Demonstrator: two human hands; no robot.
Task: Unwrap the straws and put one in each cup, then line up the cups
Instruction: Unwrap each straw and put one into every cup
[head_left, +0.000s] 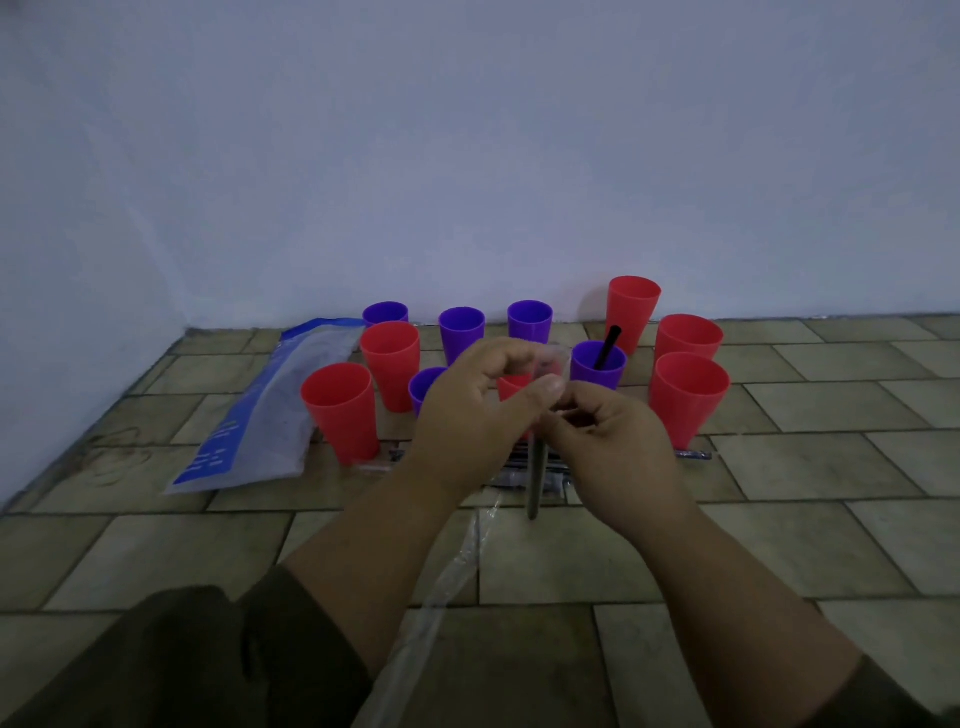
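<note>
A dark straw (535, 483) hangs straight down from between the two hands, in front of the cups, with its lower end close to the floor (779, 545). Its top is hidden in the fingers, where a bit of clear wrapper (551, 359) sticks up. The left hand (467, 415) pinches that wrapper between thumb and curled forefinger. The right hand (610, 441) touches it from the other side, fingers curled in, gripping the straw just below the left thumb

Behind the hands stands a purple cup (597, 366) with a black straw (609, 344) leaning in it. Four more purple cups are there: three in a far row by the wall (467, 156), and one (425, 383) half hidden by the left hand. Red cups stand on both sides: two on the left (340, 410), three on the right (688, 395), and one (513, 387) just showing between the hands. None of these shows a straw

Wrapped straws (511, 475) lie in a heap on the floor under the hands, one (693, 455) poking out by the nearest right red cup. A loose clear wrapper (457, 571) trails along the floor towards the person. A clear and blue bag (260, 410) lies flat to the left of the cups. A dark sleeve (208, 665) fills the lower left corner
</note>
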